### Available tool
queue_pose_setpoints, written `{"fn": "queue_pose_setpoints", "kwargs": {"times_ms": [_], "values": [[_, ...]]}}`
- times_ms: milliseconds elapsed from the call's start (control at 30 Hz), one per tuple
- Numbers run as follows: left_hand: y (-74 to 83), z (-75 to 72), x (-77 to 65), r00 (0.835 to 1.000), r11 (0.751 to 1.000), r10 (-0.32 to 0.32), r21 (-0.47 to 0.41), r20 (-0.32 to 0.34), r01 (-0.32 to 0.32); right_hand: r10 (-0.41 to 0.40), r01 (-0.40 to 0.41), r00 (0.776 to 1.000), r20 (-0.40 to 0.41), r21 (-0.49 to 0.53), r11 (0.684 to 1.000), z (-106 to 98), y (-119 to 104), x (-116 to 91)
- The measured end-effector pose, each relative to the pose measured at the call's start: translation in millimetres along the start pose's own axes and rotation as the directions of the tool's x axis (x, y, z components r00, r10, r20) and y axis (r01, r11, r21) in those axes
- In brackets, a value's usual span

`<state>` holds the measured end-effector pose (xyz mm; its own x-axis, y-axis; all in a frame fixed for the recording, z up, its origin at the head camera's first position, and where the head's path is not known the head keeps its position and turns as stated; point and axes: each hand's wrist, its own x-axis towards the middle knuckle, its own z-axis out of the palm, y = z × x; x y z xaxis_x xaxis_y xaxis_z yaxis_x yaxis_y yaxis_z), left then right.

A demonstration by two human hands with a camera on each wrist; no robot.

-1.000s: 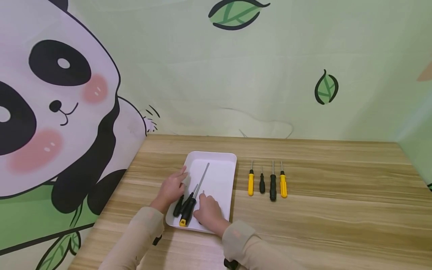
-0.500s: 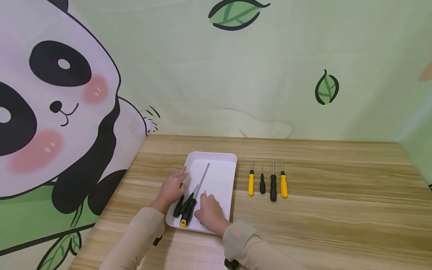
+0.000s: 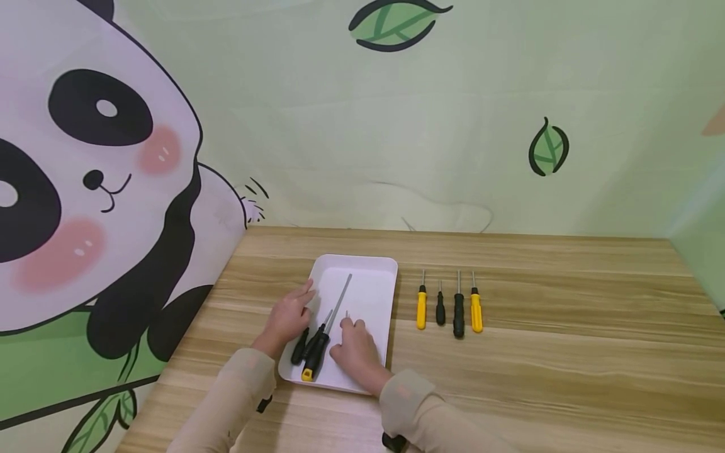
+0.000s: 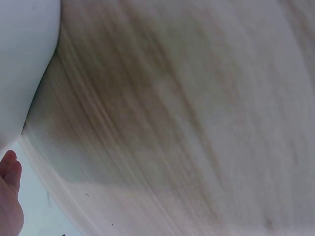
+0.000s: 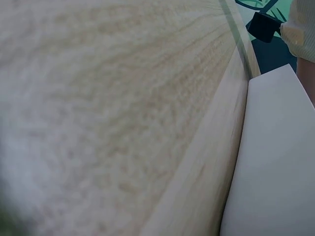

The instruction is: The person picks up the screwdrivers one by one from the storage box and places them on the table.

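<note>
On the table stands a white tray. My left hand rests at its left rim, fingers mostly straight; part of it shows in the left wrist view as a hand. Inside the tray my right hand curls around a small screwdriver. Only the thin metal shank pokes out past the fingers; its handle is hidden. Between the hands lie a long black screwdriver with a yellow end, a shorter black screwdriver and another black handle, partly close to the left hand.
Right of the tray, a row of screwdrivers lies on the wooden table: a yellow one, a small black one, a larger black one and another yellow one. A printed cloth wall stands behind.
My right hand has shifted slightly right and away from me inside the tray, with the shank tip moving along. The left hand and the other screwdrivers have stayed put.
</note>
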<state>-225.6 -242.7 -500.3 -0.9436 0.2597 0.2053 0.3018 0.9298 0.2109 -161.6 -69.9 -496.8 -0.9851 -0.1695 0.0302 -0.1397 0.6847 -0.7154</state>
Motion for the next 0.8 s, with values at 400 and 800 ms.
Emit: {"fn": "queue_pose_setpoints", "kwargs": {"times_ms": [400, 800], "values": [[0.4, -0.6, -0.8, 1.000, 1.000, -0.001, -0.011, -0.003, 0.001, -0.035, 0.039, 0.995, -0.097, 0.040, 0.998, -11.6, 3.2, 3.1], [1.8, -0.9, -0.3, 1.000, 1.000, -0.013, -0.009, 0.012, 0.013, -0.062, 0.065, 0.988, -0.143, 0.015, 0.998, -25.1, 3.9, 3.2]]}}
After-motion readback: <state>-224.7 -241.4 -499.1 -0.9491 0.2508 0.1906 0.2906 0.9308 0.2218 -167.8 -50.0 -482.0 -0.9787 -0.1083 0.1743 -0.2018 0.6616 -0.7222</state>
